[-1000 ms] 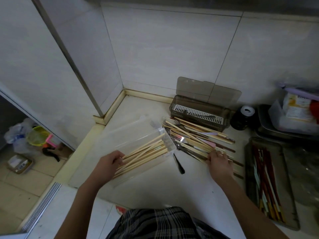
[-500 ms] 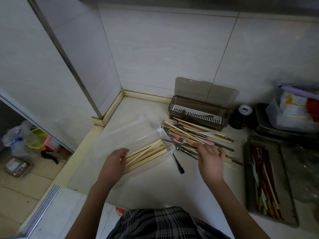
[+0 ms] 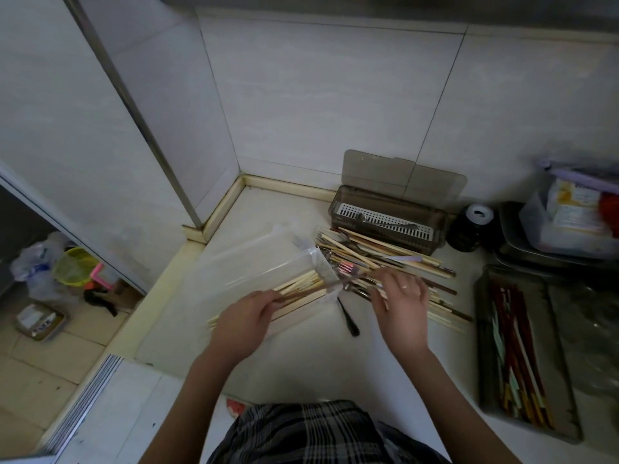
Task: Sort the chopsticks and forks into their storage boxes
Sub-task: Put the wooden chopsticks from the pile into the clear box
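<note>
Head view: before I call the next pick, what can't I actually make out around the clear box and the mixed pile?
- Head view: left hand covers the near ends of the chopsticks in the clear box.
- Right hand hides part of the mixed pile; what it touches is unclear.
- Fork and chopstick counts: overlapped, too small.
- Brown box: contents on its white grate are blurred.
- Tray: the utensil types are unclear.

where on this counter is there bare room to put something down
Bare counter lies near you, between both forearms, below the clear box and black-handled utensil. Another free patch sits in the back corner, left of the brown box. Crowded: the chopstick-and-fork pile in the middle, and the tray and containers on the right.
</note>
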A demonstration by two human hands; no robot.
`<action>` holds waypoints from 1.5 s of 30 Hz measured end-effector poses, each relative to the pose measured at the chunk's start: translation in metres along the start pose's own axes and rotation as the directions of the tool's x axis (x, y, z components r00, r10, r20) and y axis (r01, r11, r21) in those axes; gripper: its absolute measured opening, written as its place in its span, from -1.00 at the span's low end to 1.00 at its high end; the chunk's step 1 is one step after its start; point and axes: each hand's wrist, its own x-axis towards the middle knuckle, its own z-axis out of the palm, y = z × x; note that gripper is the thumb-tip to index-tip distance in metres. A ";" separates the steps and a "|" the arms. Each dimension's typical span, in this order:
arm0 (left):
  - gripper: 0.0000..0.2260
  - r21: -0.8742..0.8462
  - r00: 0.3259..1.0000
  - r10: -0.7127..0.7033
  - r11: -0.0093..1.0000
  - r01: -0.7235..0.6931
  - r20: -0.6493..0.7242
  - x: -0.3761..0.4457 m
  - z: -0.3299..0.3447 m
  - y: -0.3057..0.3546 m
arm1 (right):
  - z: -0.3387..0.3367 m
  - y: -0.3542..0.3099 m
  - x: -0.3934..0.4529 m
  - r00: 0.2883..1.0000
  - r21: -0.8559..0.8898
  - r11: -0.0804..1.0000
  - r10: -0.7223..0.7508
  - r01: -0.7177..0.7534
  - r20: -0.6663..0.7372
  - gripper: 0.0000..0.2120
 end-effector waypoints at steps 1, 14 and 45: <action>-0.81 -0.042 0.999 -0.035 0.999 0.035 0.001 -0.003 -0.004 -0.007 | 0.002 0.008 -0.002 0.998 -0.036 0.997 0.064 -0.064 0.015 -0.82; -0.79 0.115 0.920 -0.310 0.950 0.290 0.242 -0.012 -0.004 -0.049 | 0.024 0.062 -0.024 0.862 -0.265 0.917 0.377 -0.297 0.339 -0.61; -0.79 0.031 0.937 -0.284 0.958 0.284 0.202 0.000 0.009 -0.050 | 0.006 0.076 -0.017 0.849 -0.526 0.844 0.351 -0.105 0.395 -0.69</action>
